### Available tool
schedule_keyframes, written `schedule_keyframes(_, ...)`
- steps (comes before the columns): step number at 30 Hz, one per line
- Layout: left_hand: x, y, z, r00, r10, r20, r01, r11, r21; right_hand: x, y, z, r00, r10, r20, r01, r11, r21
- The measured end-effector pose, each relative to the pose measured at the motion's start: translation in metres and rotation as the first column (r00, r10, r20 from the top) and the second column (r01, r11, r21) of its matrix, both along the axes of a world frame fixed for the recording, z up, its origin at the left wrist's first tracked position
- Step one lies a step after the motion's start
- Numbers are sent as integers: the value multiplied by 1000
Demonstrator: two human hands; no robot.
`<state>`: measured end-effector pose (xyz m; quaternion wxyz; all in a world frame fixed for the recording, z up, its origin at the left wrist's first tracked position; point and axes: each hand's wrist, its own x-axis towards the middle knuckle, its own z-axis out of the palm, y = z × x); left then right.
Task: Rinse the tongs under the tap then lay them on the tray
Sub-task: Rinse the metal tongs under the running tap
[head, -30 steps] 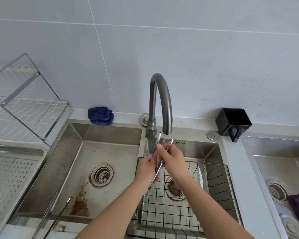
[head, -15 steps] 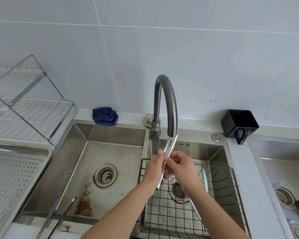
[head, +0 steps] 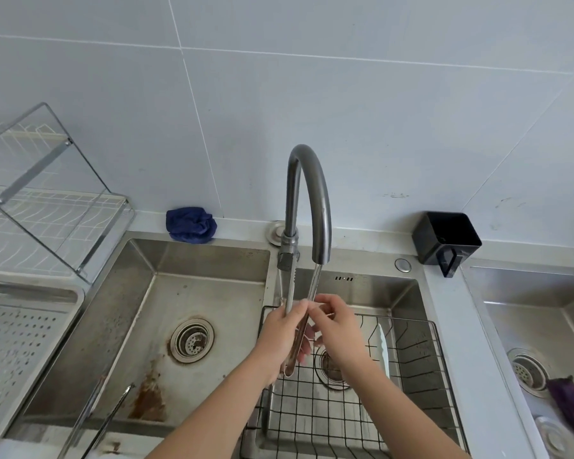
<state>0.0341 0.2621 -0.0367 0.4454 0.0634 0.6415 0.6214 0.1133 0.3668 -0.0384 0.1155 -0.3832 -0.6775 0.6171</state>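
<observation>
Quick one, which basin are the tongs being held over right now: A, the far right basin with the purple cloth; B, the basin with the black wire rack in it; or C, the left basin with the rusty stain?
B: the left hand and right hand hold the tongs, tips up at the tap, above the basin containing the black wire rack.

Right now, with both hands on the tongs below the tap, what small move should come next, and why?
Probably slide the right hand along the tongs to rub them. The left hand grips them upright, tips just under the tap spout, and the right hand pinches one arm, so rinsing looks unfinished; the tray lies far left.
</observation>
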Motion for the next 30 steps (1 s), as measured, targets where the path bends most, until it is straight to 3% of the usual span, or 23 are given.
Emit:
schedule_keyframes(6, 0, -9, -4, 992, -39, -118, 27, 994, -101, -21, 19, 8, 979, -180, -93, 164, 974, -158)
schedule_keyframes(12, -2, -15, -1, 975, -77, -209, 35, 980, -197, -43, 29, 11, 982, -188, -33, 188, 982, -12)
schedule_keyframes(17, -7, -20, 0, 976, -81, -203, 37, 977, -209, -41, 21, -1, 995, -95, -41, 94, 995, -15)
schedule_keyframes(22, -6, -20, 1, 974, -95, -207, 47, 973, -225, -42, 23, -2, 986, -160, -38, 158, 986, -59)
schedule_keyframes(26, -10, -19, 5, 976, -69, -205, 23, 976, -217, -43, 16, -1, 997, -51, -51, 48, 997, -63)
schedule_keyframes(30, -11, -19, 9, 967, -99, -234, 43, 972, -233, -46, 23, 2, 990, -140, -27, 139, 990, -25)
